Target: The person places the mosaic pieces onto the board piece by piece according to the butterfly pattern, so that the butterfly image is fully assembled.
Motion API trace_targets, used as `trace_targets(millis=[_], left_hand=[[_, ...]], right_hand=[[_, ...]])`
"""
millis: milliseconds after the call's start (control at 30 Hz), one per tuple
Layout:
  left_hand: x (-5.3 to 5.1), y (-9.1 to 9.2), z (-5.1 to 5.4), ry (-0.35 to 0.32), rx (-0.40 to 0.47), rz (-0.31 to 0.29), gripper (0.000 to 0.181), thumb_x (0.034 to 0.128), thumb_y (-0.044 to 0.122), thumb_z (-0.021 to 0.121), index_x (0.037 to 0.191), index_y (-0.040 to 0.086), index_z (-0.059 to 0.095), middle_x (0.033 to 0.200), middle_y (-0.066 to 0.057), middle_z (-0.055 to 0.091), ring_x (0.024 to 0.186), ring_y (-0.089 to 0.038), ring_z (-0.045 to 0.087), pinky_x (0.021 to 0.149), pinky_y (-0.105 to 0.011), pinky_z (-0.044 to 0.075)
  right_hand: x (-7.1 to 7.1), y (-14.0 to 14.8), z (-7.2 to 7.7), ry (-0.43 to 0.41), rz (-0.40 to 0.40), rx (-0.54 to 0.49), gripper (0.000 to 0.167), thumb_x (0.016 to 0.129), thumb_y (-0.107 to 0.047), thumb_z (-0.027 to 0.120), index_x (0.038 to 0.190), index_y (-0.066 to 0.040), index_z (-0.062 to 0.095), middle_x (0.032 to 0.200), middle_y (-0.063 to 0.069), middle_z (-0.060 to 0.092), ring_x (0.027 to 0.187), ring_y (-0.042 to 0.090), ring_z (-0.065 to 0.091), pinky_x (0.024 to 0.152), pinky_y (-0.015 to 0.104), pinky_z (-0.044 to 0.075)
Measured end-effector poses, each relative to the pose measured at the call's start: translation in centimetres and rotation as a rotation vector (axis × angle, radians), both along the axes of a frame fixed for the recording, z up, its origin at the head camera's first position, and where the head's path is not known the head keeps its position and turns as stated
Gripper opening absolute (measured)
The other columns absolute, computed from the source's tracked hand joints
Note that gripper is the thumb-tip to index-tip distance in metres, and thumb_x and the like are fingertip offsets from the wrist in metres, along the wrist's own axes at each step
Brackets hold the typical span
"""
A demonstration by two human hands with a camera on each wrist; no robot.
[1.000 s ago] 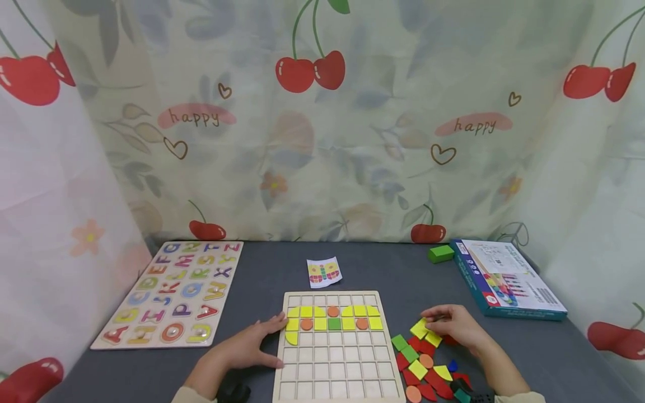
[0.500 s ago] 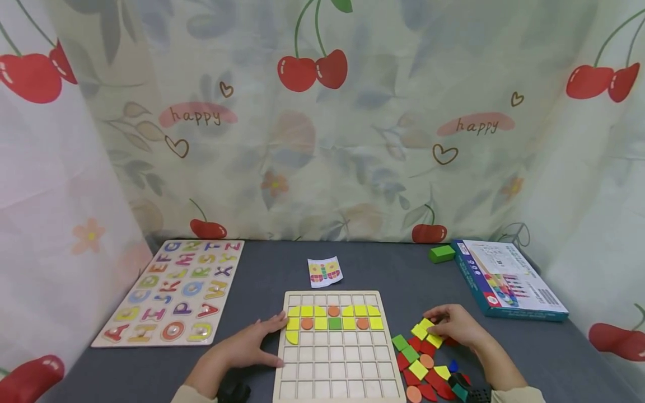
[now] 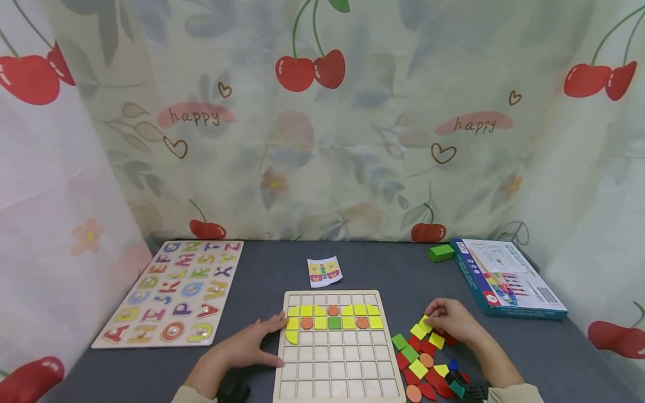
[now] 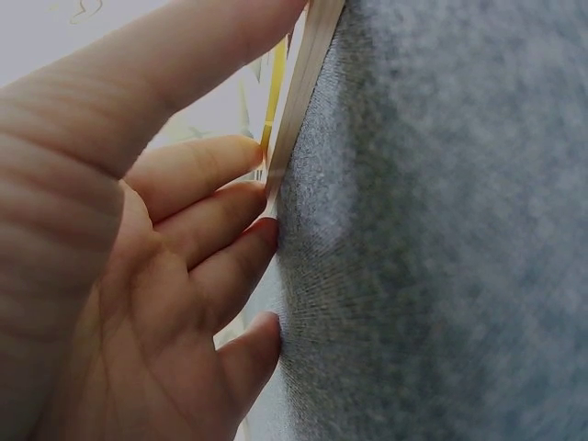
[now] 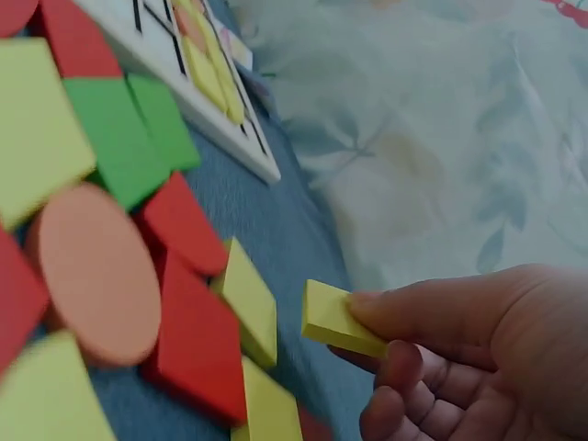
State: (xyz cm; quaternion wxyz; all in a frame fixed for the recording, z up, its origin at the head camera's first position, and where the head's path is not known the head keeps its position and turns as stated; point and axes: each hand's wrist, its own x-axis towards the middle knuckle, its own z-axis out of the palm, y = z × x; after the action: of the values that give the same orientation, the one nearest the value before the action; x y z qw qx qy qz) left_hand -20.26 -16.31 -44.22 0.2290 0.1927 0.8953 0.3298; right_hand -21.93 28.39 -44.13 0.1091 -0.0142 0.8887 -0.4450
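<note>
A wooden grid board (image 3: 332,369) lies in front of me in the head view, with yellow, orange and green pieces filling part of its upper rows. My left hand (image 3: 247,344) touches the board's left edge with fingers extended; the left wrist view shows the fingertips against the board's side (image 4: 296,119). Over the loose pieces to the right, my right hand (image 3: 456,322) pinches a yellow block (image 5: 335,312) between thumb and finger. Below it, another yellow piece (image 5: 246,299), a red piece (image 5: 197,340) and an orange disc (image 5: 96,276) lie on the dark cloth.
Behind the board lies a small butterfly picture card (image 3: 324,272). An alphabet puzzle board (image 3: 173,294) is at the left. At the back right are a flat box (image 3: 514,280) and a green block (image 3: 441,253). A printed curtain (image 3: 353,168) closes off the back.
My right hand has risen slightly, and the yellow block it pinches has come away from the yellow pieces below. The left hand keeps its place at the board.
</note>
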Motion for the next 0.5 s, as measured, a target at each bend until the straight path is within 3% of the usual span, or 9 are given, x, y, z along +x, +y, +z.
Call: trace_targets(millis=[233,500], left_hand=[[-0.2,0.1,-0.1,0.001,0.006,-0.003,0.090,0.0703,0.044,0.077,0.144,0.014,0.036,0.154,-0.009,0.025,0.142,-0.039,0.018,0.111,-0.063,0.013],[-0.2,0.1,-0.1,0.004,-0.001,-0.005,0.090,0.0706,0.043,0.077,0.144,0.013,0.036,0.154,-0.009,0.025,0.142,-0.039,0.018,0.111,-0.063,0.014]], right_hand=[[-0.4,-2.2,0.7,0.039,-0.053,-0.050,0.025,0.087,-0.016,0.064,0.105,0.001,0.064,0.083,0.005,0.063,0.072,0.018,0.053,0.061,0.026,0.047],[-1.1,-6.0,0.6,0.028,-0.033,-0.168,0.021,0.086,-0.016,0.065,0.099,0.001,0.063,0.080,0.005,0.063,0.071,0.019,0.055,0.066,0.028,0.051]])
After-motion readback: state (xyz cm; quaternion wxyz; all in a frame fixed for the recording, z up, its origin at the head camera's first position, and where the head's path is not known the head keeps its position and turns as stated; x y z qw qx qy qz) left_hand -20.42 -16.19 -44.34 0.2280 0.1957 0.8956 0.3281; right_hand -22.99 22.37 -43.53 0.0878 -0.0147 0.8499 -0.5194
